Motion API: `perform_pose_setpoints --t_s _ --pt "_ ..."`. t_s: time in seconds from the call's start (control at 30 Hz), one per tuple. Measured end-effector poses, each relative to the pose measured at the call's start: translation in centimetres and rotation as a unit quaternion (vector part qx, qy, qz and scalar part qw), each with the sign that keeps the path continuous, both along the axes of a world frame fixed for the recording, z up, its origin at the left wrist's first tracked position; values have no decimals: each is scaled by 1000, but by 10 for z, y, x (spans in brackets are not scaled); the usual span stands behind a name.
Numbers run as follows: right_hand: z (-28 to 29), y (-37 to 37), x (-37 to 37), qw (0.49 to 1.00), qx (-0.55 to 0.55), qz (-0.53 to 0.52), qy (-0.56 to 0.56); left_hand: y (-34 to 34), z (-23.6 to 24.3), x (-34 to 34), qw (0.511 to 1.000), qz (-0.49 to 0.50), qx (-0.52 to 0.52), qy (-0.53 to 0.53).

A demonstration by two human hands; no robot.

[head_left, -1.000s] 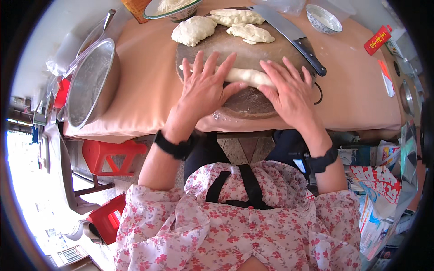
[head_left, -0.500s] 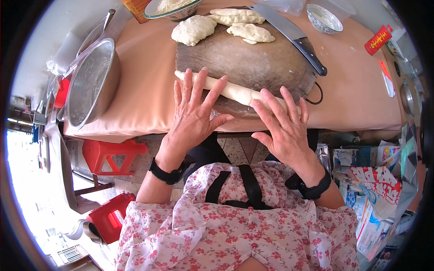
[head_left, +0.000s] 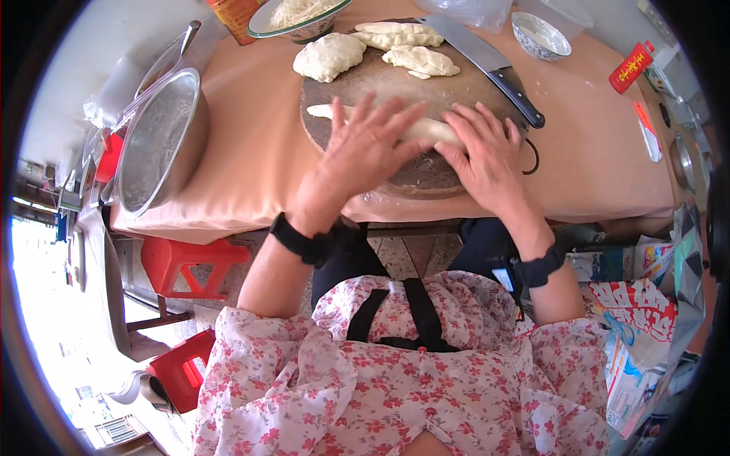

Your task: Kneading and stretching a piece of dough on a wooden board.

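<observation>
A long pale dough roll lies across the near half of a round wooden cutting board. My left hand is over the roll's left and middle part, fingers spread and slightly blurred. My right hand rests on its right end and hides it, fingers stretched out. Beyond them on the board sit a rounded dough lump, a dough piece with uneven edges and longer dough pieces. A cleaver with a black handle lies along the board's right edge.
A big metal basin stands at the left edge of the table. At the back are a bowl of pale shreds and a small patterned bowl. A red can stands at right. Red stools are below left.
Both hands have moved away from me with the dough roll, farther onto the board. My left hand has also shifted right, closer to the right hand.
</observation>
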State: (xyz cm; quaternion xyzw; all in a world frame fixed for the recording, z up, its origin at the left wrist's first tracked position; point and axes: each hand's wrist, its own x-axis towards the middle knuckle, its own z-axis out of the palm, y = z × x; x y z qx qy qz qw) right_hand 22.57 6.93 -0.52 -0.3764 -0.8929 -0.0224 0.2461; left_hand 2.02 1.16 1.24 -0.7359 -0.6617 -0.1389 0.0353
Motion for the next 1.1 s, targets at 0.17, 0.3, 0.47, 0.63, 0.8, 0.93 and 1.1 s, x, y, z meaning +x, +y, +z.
perform_pose_setpoints --t_s 0.17,0.3,0.47,0.63,0.8,0.93,1.1 --pt "-2 -46 13 999 23 34 8 -39 6 11 998 -58 10 -36" --pt "-12 -65 22 998 43 41 -19 -64 -4 13 999 -50 9 -11" --pt "-2 -38 12 999 28 32 1 -43 4 18 1000 -27 -3 9" --pt "-1 -6 5 1000 -13 15 18 -6 -5 16 999 -17 35 30" --pt "-3 -27 10 999 -15 14 24 -35 -5 16 999 -35 37 16" --pt "-9 -59 20 999 22 26 16 -67 -5 18 1000 -21 -2 5" --pt "-12 -67 23 999 36 23 3 -71 -10 24 1000 -15 16 -7"
